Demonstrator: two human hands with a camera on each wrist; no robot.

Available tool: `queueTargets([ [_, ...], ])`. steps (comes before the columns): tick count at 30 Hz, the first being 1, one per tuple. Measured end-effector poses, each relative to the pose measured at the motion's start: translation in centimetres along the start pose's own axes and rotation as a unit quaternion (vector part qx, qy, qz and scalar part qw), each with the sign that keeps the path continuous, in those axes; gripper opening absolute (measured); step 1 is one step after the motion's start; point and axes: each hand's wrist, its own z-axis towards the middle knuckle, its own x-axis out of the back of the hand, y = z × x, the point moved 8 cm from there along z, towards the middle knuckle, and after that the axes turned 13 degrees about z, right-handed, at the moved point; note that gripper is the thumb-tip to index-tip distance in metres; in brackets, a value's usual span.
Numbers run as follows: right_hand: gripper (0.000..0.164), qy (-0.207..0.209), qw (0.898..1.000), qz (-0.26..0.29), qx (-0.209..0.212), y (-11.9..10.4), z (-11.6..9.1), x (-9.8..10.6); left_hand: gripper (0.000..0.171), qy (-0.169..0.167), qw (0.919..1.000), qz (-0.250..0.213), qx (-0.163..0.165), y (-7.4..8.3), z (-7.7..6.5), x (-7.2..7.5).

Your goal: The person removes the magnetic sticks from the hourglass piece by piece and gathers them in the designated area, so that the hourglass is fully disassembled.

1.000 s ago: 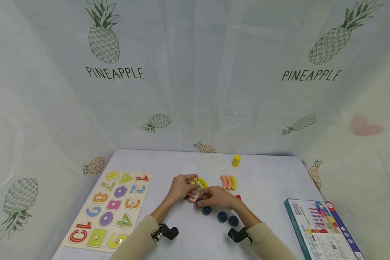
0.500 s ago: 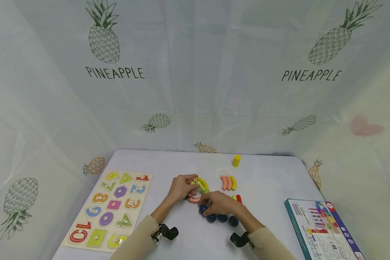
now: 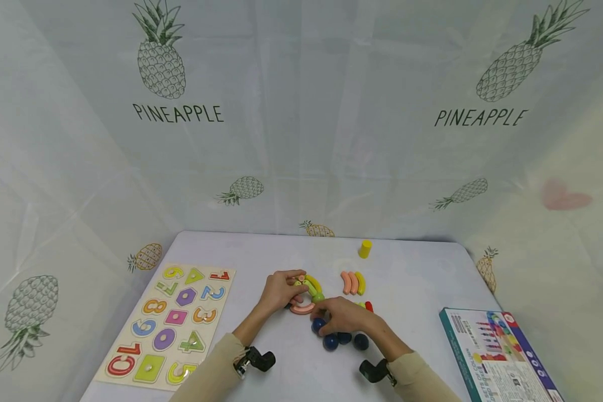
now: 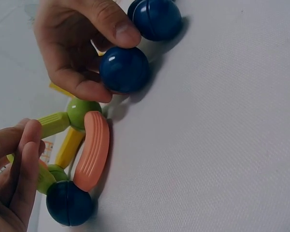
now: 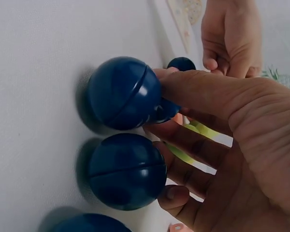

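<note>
My left hand [image 3: 280, 289] pinches a light green rod [image 4: 53, 124] of a small built frame. That frame has a green ball [image 4: 83, 113], a salmon curved piece [image 4: 93, 151], yellow pieces and a dark blue ball [image 4: 69, 203] at its near-left corner. Just right of it, my right hand [image 3: 344, 314] holds another blue ball [image 4: 124, 70] between thumb and fingers, low over the table and apart from the green ball. More blue balls [image 3: 330, 341] lie close beside the right hand, one by its thumb and others under its wrist side. The left fingers partly hide the frame.
A number puzzle board [image 3: 166, 326] lies on the left and a toy box [image 3: 499, 354] at the right. Two salmon curved pieces and a yellow one [image 3: 361, 283] lie beyond the right hand. Farther back stands a yellow cylinder [image 3: 365, 249]. A red piece [image 3: 369, 306] shows behind the right wrist.
My right hand has moved slightly right and toward me with the blue ball, away from the frame. A loose blue ball beside it has shifted the same way. The left hand stays put.
</note>
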Motion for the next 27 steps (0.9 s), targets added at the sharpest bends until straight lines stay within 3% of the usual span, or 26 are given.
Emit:
queueTargets([
  [15, 0.025, 0.003, 1.000, 0.005, 0.006, 0.0, -0.2, 0.3, 0.047, 0.001, 1.0000, 0.001, -0.006, 0.1, -0.1, 0.1],
  [27, 0.014, 0.139, 0.989, 0.034, 0.028, -0.8, 0.4, 3.7, 0.046, -0.007, 0.9997, 0.019, -0.010, 0.3, -0.4, 0.1],
])
